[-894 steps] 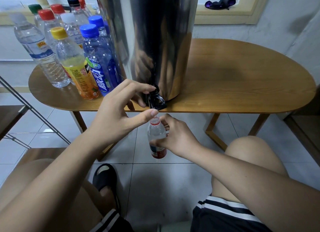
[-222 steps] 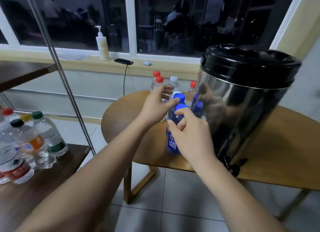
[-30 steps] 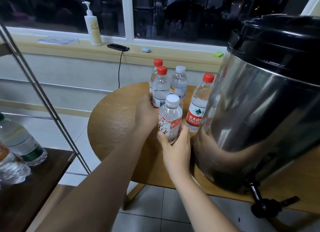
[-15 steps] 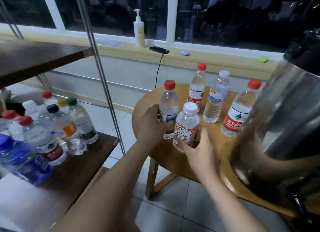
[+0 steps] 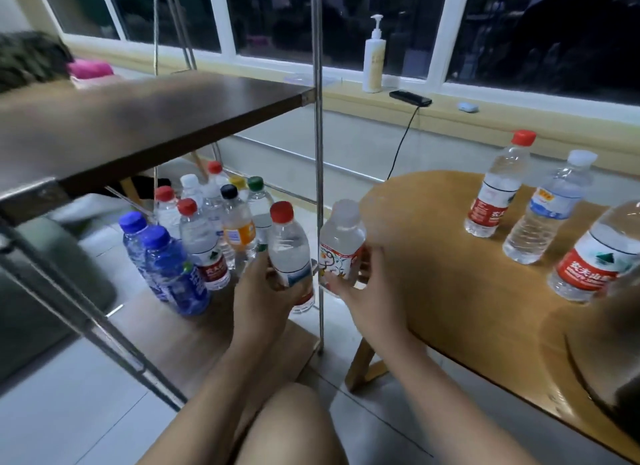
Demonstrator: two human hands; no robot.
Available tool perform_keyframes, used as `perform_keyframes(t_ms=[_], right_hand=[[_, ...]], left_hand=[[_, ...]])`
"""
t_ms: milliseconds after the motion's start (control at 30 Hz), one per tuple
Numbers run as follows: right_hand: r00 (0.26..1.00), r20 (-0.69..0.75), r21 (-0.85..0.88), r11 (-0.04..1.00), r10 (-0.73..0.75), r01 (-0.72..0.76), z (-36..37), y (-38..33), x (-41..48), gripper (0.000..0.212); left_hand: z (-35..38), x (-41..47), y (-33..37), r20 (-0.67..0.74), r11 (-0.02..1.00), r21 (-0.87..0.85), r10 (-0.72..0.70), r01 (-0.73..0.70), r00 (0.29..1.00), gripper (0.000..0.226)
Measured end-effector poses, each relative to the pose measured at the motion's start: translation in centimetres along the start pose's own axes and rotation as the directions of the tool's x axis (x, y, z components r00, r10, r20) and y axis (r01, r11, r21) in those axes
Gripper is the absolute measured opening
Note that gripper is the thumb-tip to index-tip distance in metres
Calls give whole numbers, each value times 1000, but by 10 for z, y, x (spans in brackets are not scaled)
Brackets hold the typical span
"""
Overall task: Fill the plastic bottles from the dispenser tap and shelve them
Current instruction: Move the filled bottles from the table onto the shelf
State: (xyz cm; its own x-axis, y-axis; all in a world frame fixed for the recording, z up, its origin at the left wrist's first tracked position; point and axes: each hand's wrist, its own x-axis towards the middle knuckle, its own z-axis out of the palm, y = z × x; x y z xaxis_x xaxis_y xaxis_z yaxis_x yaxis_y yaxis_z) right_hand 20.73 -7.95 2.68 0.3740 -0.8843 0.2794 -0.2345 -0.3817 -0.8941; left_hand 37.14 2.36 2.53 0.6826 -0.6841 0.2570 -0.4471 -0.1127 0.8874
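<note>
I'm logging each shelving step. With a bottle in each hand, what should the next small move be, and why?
Probably lower the red-capped bottle in the left hand onto the lower shelf: it hangs above bare board beside the shelved bottles, inside the metal post. The white-capped bottle in the right hand is outside that post.

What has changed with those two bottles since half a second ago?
The left hand grips the red-capped bottle and the right hand the white-capped bottle; both have been lifted off the table and carried left towards the lower shelf. Three other bottles stay on the table, and the shelved bottles are unmoved.
</note>
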Motion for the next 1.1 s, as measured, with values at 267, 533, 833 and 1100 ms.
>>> perform_keyframes(t_ms=[267,533,833,1100], right_hand=[[977,213,-64,998,15,-1,89,4,3,58],[958,287,2,1000,-13,13,157,8,-1,52],[917,396,-96,992,-41,86,173,22,2,60],[925,369,-182,969,-92,169,197,6,15,38]], left_hand=[[-40,-16,-73,-228,974,203,-56,104,972,62],[-57,-20,-99,-390,973,142,-114,182,914,65],[-58,-13,-108,-449,979,-34,-196,203,872,72],[-58,-17,-95,-505,972,-78,-229,220,832,76]])
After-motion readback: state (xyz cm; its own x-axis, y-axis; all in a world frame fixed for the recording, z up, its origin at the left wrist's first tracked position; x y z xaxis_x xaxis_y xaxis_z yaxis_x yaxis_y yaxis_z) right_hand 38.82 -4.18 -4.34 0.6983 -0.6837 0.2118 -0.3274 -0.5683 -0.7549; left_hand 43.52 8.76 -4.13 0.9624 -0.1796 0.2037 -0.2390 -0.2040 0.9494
